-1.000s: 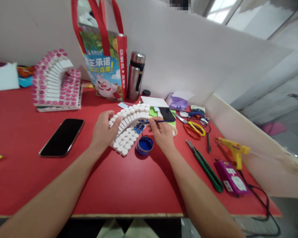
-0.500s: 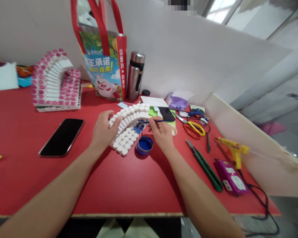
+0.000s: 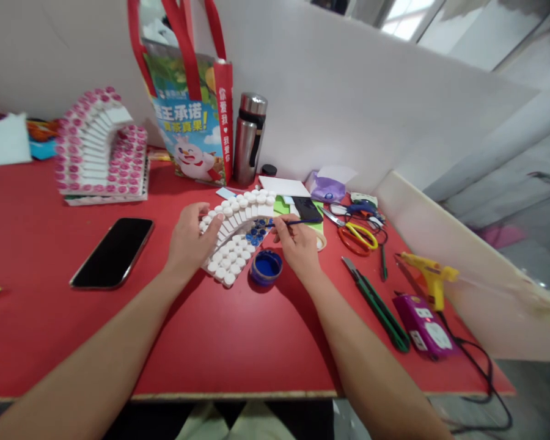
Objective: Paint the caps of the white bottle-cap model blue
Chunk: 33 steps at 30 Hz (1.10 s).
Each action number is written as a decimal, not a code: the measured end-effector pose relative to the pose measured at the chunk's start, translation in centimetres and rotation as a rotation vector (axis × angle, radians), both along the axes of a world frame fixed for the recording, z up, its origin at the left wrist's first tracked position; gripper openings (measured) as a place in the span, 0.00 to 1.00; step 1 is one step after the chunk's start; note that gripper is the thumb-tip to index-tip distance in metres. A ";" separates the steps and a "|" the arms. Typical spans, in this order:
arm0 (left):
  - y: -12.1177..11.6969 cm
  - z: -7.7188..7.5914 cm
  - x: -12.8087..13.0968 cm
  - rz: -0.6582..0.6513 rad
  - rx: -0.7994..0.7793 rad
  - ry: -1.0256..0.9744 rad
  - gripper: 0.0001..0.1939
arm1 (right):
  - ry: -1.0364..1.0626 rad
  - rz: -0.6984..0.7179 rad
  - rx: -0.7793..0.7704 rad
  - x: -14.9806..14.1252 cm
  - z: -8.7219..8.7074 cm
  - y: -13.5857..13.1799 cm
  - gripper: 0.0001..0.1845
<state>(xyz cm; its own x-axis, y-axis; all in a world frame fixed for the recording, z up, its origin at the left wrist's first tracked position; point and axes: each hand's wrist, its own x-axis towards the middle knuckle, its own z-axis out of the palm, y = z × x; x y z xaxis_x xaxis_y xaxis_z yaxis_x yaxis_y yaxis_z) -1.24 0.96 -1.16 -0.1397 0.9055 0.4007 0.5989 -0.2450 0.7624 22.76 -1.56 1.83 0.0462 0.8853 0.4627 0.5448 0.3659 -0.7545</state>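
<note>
A white curved craft model (image 3: 231, 260) covered with round white pieces lies on the red table in front of me. Several of its discs near the right end are painted blue (image 3: 258, 232). My left hand (image 3: 193, 235) grips the model's left side, thumb on top and fingers behind it. Between the thumb and fingers of my right hand (image 3: 297, 244) is a thin paintbrush (image 3: 297, 222), its tip at the blue discs. Just below the model stands an open jar of blue paint (image 3: 266, 267), close to my right hand and apart from it.
A phone (image 3: 113, 253) lies left, below a pink-dotted model (image 3: 96, 146). A bag (image 3: 187, 116) and steel flask (image 3: 250, 137) stand behind. To the right are scissors (image 3: 357, 238), a green utility knife (image 3: 378, 305), a yellow glue gun (image 3: 431, 275) and a purple power strip (image 3: 425, 327) with cable.
The view has shifted very slightly. Both hands keep their places, and the brush stays at the blue discs with only tiny movement.
</note>
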 end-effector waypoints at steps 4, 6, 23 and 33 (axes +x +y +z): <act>0.0 -0.1 0.0 0.001 0.011 0.005 0.23 | -0.032 -0.001 0.017 -0.1 -0.1 0.0 0.19; 0.0 -0.1 -0.1 0.002 0.012 0.003 0.22 | -0.049 0.011 0.020 -0.1 -0.1 0.0 0.19; 0.0 -0.1 -0.1 -0.005 0.012 0.006 0.23 | -0.028 0.055 0.016 -0.1 -0.2 0.2 0.16; 0.0 0.1 0.0 0.000 0.007 0.006 0.23 | -0.008 0.051 0.025 -0.1 -0.3 0.3 0.18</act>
